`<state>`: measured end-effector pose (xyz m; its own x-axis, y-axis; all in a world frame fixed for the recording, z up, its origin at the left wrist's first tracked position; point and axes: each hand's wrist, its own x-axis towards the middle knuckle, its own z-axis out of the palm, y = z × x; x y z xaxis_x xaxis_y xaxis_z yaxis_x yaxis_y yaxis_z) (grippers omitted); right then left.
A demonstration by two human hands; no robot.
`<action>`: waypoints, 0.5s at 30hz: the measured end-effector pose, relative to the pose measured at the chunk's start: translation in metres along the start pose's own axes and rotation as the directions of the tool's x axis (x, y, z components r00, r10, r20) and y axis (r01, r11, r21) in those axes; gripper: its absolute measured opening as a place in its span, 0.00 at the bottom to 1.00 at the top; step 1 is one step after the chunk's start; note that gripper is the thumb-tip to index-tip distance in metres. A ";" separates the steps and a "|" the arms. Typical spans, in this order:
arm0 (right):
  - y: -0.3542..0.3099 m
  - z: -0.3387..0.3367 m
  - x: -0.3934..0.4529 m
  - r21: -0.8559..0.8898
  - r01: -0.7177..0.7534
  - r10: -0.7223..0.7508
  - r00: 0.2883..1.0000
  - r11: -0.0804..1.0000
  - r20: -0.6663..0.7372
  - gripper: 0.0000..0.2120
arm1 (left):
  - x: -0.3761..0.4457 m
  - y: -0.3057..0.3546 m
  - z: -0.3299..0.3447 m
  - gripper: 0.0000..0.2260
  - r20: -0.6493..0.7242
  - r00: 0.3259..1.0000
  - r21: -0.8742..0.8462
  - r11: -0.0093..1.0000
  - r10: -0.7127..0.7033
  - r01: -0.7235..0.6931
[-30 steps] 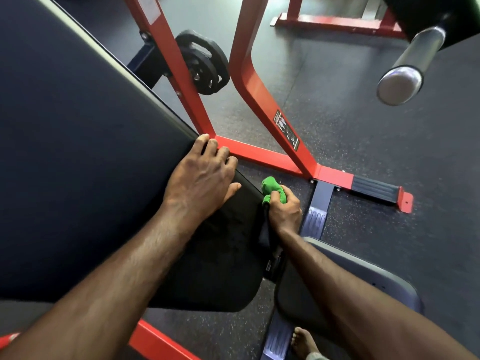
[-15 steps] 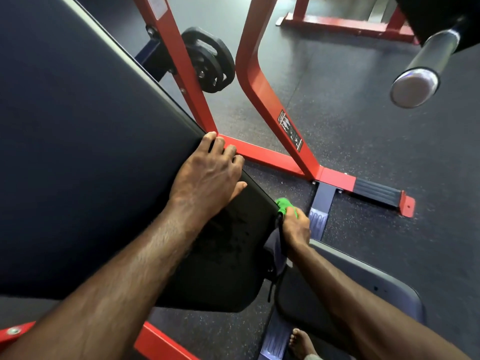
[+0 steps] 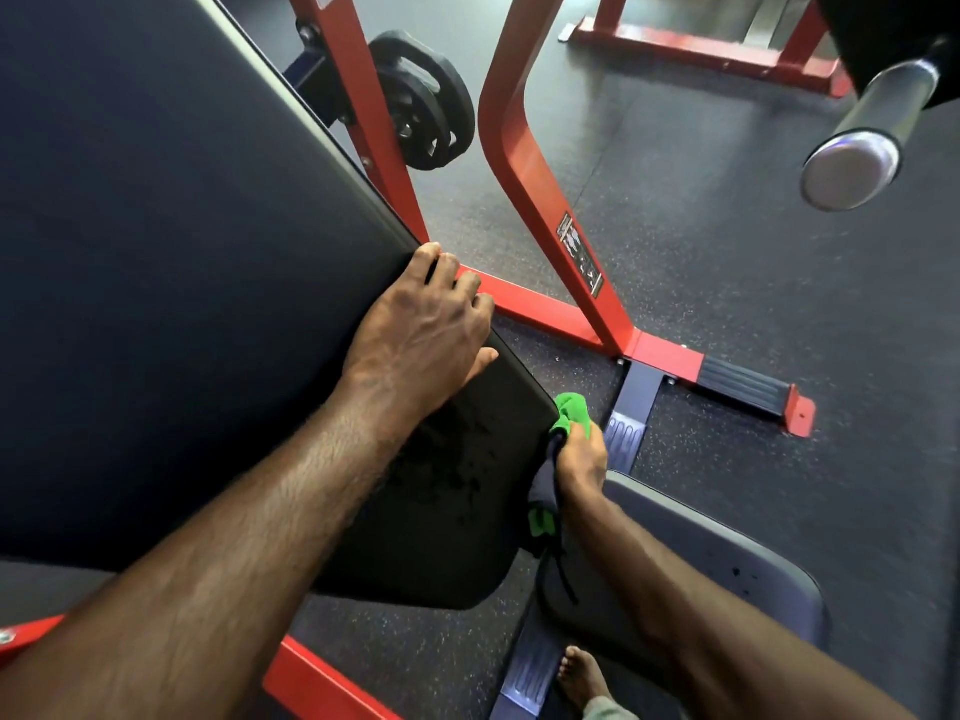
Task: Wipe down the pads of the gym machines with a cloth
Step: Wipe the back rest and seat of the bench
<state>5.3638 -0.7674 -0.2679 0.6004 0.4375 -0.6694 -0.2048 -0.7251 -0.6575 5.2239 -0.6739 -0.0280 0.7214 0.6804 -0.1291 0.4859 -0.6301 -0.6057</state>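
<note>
Large dark vinyl back pad (image 3: 182, 304) fills frame left. Left hand (image 3: 421, 335) lies flat on it, fingers over the far edge, holding nothing. Right hand (image 3: 582, 459), centre-right, grip closed round bunched green cloth (image 3: 571, 415) at pad's lower-right edge. Best: brace w/ left, wipe along the edge in overlapping strokes.

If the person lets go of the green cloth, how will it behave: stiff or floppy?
Probably floppy: the small green cloth bunches in the right hand and a loose end hangs below. Likely light, since it would drape, not roll.
</note>
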 end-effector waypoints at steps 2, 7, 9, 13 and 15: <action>0.019 0.006 -0.020 0.032 -0.095 0.094 0.995 0.995 0.012 0.19 | -0.001 0.001 0.000 0.26 0.003 1.000 -0.006 1.000 0.001 -0.001; 0.036 0.001 -0.044 0.007 -0.223 0.222 0.972 0.975 0.083 0.21 | 0.000 -0.001 0.001 0.26 -0.006 1.000 0.001 1.000 -0.008 0.008; 0.022 0.000 -0.035 0.089 -0.103 0.105 0.994 0.991 -0.013 0.20 | 0.001 -0.001 0.000 0.26 -0.019 1.000 0.010 1.000 -0.013 0.013; 0.047 0.005 -0.062 0.071 -0.081 0.082 0.997 0.994 -0.013 0.21 | 0.000 0.001 0.002 0.26 -0.011 1.000 0.016 1.000 -0.006 0.006; 0.067 0.004 -0.081 0.017 -0.191 0.189 0.978 0.981 0.088 0.22 | 0.000 0.001 0.001 0.27 -0.014 1.000 0.017 1.000 -0.008 0.008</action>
<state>5.2988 -0.8495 -0.2589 0.4807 0.3377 -0.8092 -0.3289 -0.7861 -0.5234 5.2238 -0.6739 -0.0297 0.7244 0.6799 -0.1137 0.4832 -0.6184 -0.6197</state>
